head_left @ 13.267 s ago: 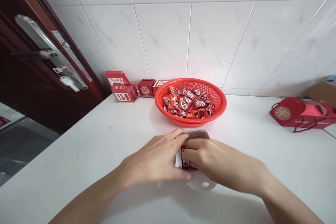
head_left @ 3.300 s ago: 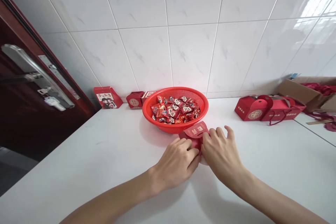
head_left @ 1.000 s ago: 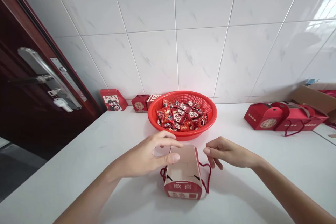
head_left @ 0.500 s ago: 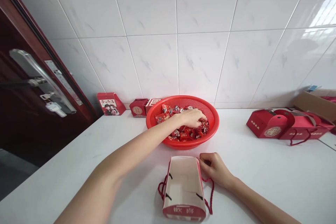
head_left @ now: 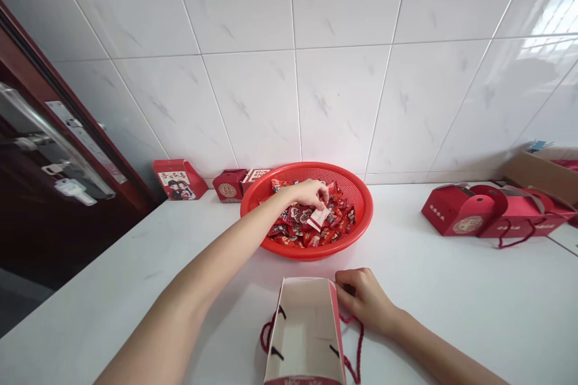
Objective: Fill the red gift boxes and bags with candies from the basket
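Note:
My left hand (head_left: pixel 311 194) reaches over the red plastic basket (head_left: pixel 366 207), its fingertips pinching the corner of a small pale candy packet (head_left: pixel 318 218). Under it lie many red-wrapped candies (head_left: pixel 295 233). On the near side of the basket stands an open gift box (head_left: pixel 303 325), pale inside and red outside, with dark red cord handles (head_left: pixel 360 349). Nothing shows inside the box. My right hand (head_left: pixel 368 301) rests on the table with curled fingers, closed on the box's far right edge. The lower end of the box is cut off by the picture.
A red box with a printed couple (head_left: pixel 181 180) and a smaller red box (head_left: pixel 229 186) stand by the tiled wall. Red handled boxes (head_left: pixel 465 212) and a cardboard carton (head_left: pixel 533 171) are at the right. A dark door with keys (head_left: pixel 74 189) is at the left.
My left hand has moved left within the basket, and a pale candy packet now shows in its fingers. My right hand stays by the box. The view has shifted slightly.

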A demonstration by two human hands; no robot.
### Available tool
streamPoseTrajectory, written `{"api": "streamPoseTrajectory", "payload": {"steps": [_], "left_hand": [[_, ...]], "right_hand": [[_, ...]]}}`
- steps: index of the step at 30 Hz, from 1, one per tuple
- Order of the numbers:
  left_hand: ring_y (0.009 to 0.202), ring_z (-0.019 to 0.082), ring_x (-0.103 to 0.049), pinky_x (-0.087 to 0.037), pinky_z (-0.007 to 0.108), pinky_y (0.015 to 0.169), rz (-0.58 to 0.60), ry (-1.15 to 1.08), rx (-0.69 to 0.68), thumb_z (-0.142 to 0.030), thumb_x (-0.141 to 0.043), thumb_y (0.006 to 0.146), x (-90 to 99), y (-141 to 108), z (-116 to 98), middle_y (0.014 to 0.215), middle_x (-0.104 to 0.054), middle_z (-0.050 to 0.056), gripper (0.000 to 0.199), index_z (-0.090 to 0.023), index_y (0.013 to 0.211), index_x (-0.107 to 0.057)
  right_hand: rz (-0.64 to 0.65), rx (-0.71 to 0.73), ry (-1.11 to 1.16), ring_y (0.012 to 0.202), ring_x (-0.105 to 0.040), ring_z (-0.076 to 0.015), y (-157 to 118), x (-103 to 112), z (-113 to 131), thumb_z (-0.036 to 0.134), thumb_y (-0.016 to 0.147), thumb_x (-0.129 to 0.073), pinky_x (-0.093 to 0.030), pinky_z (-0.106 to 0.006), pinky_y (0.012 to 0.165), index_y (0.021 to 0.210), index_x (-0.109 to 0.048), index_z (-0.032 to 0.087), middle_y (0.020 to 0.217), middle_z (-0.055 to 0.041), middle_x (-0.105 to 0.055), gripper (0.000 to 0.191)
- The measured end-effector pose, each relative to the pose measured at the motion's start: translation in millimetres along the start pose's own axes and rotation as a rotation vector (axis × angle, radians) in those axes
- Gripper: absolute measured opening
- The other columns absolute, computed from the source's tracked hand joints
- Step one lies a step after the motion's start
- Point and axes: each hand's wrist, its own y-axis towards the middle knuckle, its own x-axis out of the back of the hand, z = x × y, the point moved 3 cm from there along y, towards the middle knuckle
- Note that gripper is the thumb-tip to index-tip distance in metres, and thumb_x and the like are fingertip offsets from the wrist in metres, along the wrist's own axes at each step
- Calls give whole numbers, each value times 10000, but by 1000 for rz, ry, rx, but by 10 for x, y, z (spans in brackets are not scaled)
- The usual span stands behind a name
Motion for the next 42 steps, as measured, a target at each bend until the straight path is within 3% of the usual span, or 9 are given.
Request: {"api": "streamPoseTrajectory", "payload": {"steps": [4,10,16,19,24,28,31,42], "left_hand": [[632,159,-547,-377,251,587,-20,-118,-16,-242,-742,662,19,-52,133,680,-586,-42,508,-197,1168,-740],[609,154,-508,-379,260,595,-91,-247,-39,-276,-698,691,27,-78,172,617,-544,-41,499,-152,1171,-746],[709,159,-591,-443,260,662,-160,-257,-26,-325,-627,759,44,-62,140,798,-710,28,308,-151,948,-796],[673,167,-581,-422,271,627,-242,-189,56,-279,-578,754,75,-67,137,681,-667,20,212,-167,706,-752],[667,215,-608,-396,306,634,-385,-14,275,-236,-596,731,142,-141,104,539,-568,39,285,-204,458,-520],[731,276,-667,-442,326,694,-353,24,361,-389,-654,779,119,-186,49,524,-600,78,415,-222,446,-471],[711,262,-691,-476,321,728,-331,-19,381,-522,-514,892,101,-184,45,560,-663,101,525,-221,462,-491],[683,203,-722,-525,272,727,-366,-139,359,-297,-461,870,109,-118,207,660,-739,89,364,-191,544,-583]], "right_hand": [[4,3,-11,565,-174,-131,-7,2,3,370,904,-439,-214,-268,507,587,-226,228,532,55,-257,407],[10,5,-12,554,-190,-129,-3,3,11,364,898,-437,-217,-270,511,590,-239,229,529,55,-273,391],[11,8,-14,556,-192,-130,0,6,25,345,890,-435,-213,-276,523,589,-242,229,531,55,-273,376],[9,6,-16,561,-182,-132,-6,10,28,341,888,-436,-210,-276,526,593,-229,228,536,56,-260,377],[12,9,-24,556,-187,-133,0,10,34,345,881,-434,-216,-278,529,591,-232,230,533,55,-266,371],[9,8,-26,557,-184,-131,2,12,39,346,877,-428,-210,-277,527,592,-232,229,535,56,-261,365],[9,11,-32,557,-185,-130,-4,10,35,338,875,-434,-208,-277,528,593,-233,228,536,57,-259,363],[4,24,-47,556,-180,-134,6,5,29,327,881,-413,-202,-282,534,598,-231,230,535,60,-252,351]]}}
